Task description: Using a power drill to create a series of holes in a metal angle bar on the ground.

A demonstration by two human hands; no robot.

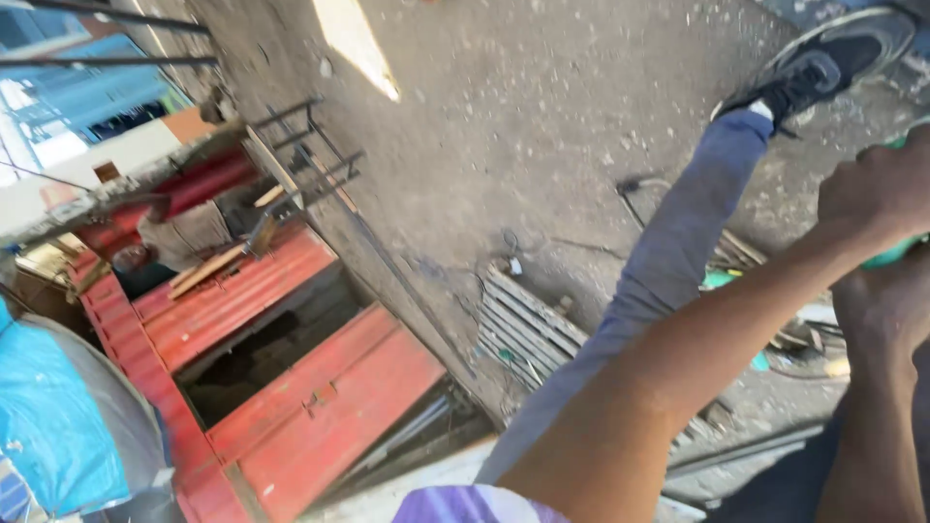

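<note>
While raised over the grey concrete floor [542, 126], left hand [877, 194] fingers clenched on green plastic object [896, 250]; right hand [886, 305] fingers beneath it, grasp unclear.

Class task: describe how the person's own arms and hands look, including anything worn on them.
Both forearms are bare, with no gloves, watch or rings visible on the left hand or right hand. A short sleeve, purple and white in a patchy pattern, shows at the bottom edge.

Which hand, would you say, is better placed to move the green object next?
Left, probably: the left hand is closed over the green object. The right hand sits below it in shadow, and its grip cannot be told.
</note>
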